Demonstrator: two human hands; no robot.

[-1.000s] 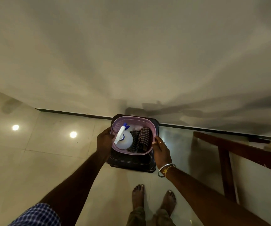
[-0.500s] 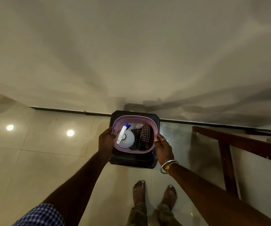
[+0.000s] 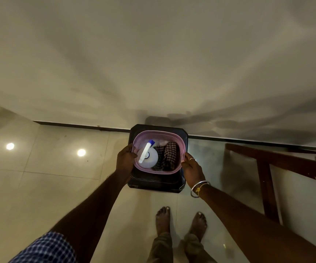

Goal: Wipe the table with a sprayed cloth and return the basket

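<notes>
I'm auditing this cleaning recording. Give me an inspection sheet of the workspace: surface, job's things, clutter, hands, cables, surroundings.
Surface: dark square stool by the wall, under the pink perforated plastic basket.
Job's things: the basket holds a white spray bottle with blue nozzle and a checked cloth.
Clutter: nothing seen.
Hands: left hand grips the basket's left rim; right hand holds its right side.
Cables: nothing seen.
Surroundings: glossy tiled floor, plain wall, brown wooden table frame at right, bare feet.
</notes>
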